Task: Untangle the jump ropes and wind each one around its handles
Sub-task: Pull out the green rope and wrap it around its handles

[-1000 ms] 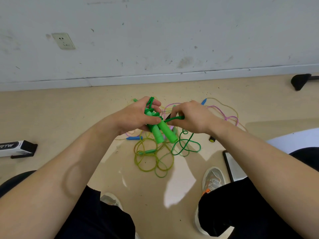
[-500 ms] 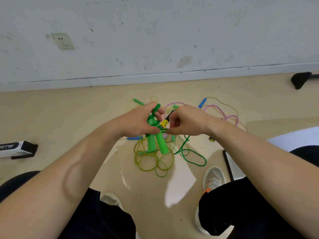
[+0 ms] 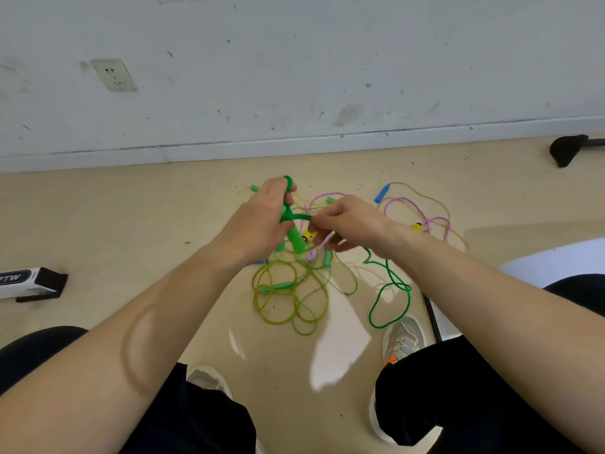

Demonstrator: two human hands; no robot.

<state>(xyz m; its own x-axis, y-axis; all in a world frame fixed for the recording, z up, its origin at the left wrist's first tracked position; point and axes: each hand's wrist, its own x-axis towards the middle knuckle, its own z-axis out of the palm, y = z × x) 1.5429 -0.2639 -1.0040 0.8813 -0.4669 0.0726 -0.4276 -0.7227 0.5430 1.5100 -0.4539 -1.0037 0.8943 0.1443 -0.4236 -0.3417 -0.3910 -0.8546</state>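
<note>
The left hand (image 3: 258,221) grips the bright green plastic handles (image 3: 296,240); the right hand (image 3: 347,221) pinches the dark green cord (image 3: 301,217) (its tail loops onto the floor (image 3: 131,224)).

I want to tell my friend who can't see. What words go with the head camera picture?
A person's left hand grips green handles while the right hand pinches the green rope beside them. Below, yellow-green rope and pink rope lie tangled on the tan floor.
</note>
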